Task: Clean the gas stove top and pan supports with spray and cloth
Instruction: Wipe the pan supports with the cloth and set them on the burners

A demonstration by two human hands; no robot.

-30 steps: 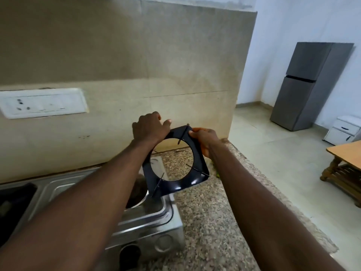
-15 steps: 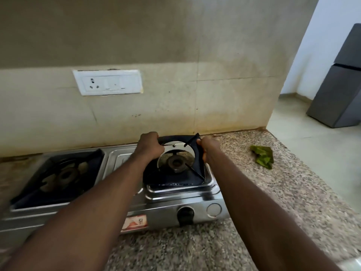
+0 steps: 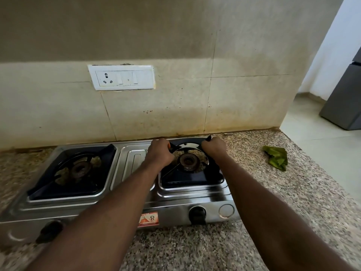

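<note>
A steel two-burner gas stove (image 3: 134, 163) stands on the granite counter against the wall. The black right pan support (image 3: 191, 178) sits in the stove's right recess around the right burner (image 3: 188, 160). My left hand (image 3: 159, 153) grips its far left edge and my right hand (image 3: 214, 146) grips its far right corner. The left pan support (image 3: 78, 184) lies in place over the left burner. A crumpled green cloth (image 3: 276, 157) lies on the counter to the right of the stove. No spray bottle is in view.
The tiled wall with a white socket and switch plate (image 3: 121, 77) rises right behind the stove. Two black knobs (image 3: 197, 214) face me on the stove's front. The counter (image 3: 293, 192) ends at the right, where the floor and a grey fridge (image 3: 343, 102) show.
Both hands carried the pan support from mid-air on the right down onto the right burner. My view swung left and down, bringing the whole stove and the green cloth into sight.
</note>
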